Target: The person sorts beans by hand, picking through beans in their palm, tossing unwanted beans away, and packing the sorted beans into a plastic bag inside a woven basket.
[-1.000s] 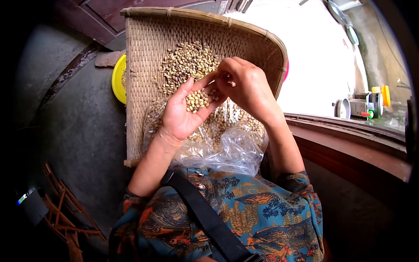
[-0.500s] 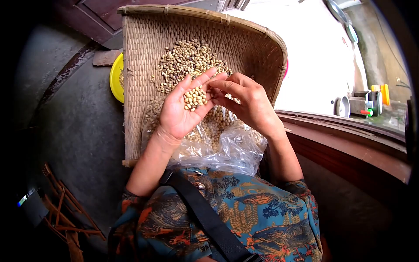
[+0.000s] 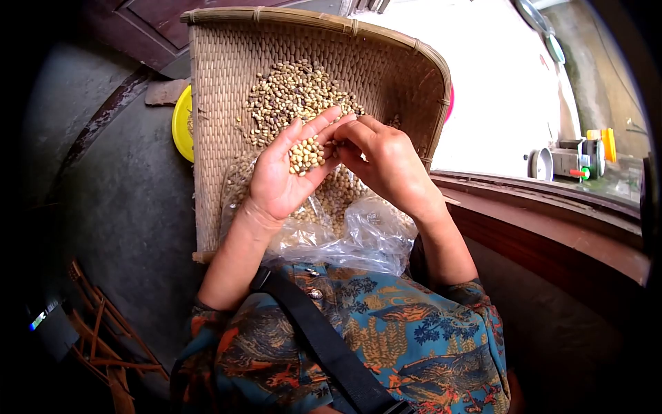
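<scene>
My left hand (image 3: 274,181) is palm up and cupped, holding a small heap of pale oval beans (image 3: 305,156). Over its fingertips, my right hand (image 3: 387,162) is bent in a pinch at the edge of that heap; whatever sits between its thumb and fingers is hidden. Both hands are above a woven bamboo winnowing basket (image 3: 217,90). A pile of mixed pale and dark beans (image 3: 296,93) lies in the basket beyond my hands. Nearer my body, a clear plastic bag (image 3: 378,231) has more pale beans in and around it.
A yellow basin (image 3: 182,124) shows behind the basket's left side. To the right runs a reddish wooden sill (image 3: 538,224), with a bright outdoor area past it. A folded wooden frame (image 3: 103,331) stands on the grey floor (image 3: 131,207) at lower left.
My right hand has turned slightly, its knuckles raised and its fingers curled further in over the left fingertips. My left hand still holds its beans, almost unmoved.
</scene>
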The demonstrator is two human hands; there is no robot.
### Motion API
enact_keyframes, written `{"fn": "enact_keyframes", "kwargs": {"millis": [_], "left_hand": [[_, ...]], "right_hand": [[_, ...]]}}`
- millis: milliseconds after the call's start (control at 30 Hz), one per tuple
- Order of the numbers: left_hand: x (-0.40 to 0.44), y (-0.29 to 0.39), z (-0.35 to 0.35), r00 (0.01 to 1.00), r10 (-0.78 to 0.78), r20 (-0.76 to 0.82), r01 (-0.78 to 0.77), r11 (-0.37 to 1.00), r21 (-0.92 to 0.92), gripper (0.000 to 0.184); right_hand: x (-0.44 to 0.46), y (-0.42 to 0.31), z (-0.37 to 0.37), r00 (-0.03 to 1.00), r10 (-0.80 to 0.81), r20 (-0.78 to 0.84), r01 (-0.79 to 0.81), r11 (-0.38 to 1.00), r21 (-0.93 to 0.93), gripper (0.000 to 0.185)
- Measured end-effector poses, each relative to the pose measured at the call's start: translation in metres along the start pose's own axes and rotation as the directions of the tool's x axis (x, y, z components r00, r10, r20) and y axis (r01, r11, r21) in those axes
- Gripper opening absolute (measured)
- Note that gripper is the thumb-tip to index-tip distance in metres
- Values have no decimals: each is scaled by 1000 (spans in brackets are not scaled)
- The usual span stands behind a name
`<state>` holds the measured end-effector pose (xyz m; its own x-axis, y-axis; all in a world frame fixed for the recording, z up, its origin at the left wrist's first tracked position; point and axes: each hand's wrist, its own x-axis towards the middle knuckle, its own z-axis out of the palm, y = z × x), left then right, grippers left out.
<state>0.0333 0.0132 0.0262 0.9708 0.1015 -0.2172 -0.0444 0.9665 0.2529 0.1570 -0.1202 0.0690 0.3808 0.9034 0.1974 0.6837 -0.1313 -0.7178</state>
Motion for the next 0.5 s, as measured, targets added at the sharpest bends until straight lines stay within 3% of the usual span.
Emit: {"fn": "enact_keyframes", "kwargs": {"millis": [167,267,500], "left_hand": [[1,0,-4,1000,-13,3,14,999,-46,55],[2,-2,-3,999,-9,-43,8,999,-33,55],[2,-1,-8,999,-4,-53,0,997,-73,53]], "right_hand": [[1,-5,-5,999,-3,41,8,994,-106,18],[1,0,-3,999,11,40,-10,1000,-25,18],[2,6,4,996,-90,9,90,994,-55,17]]}}
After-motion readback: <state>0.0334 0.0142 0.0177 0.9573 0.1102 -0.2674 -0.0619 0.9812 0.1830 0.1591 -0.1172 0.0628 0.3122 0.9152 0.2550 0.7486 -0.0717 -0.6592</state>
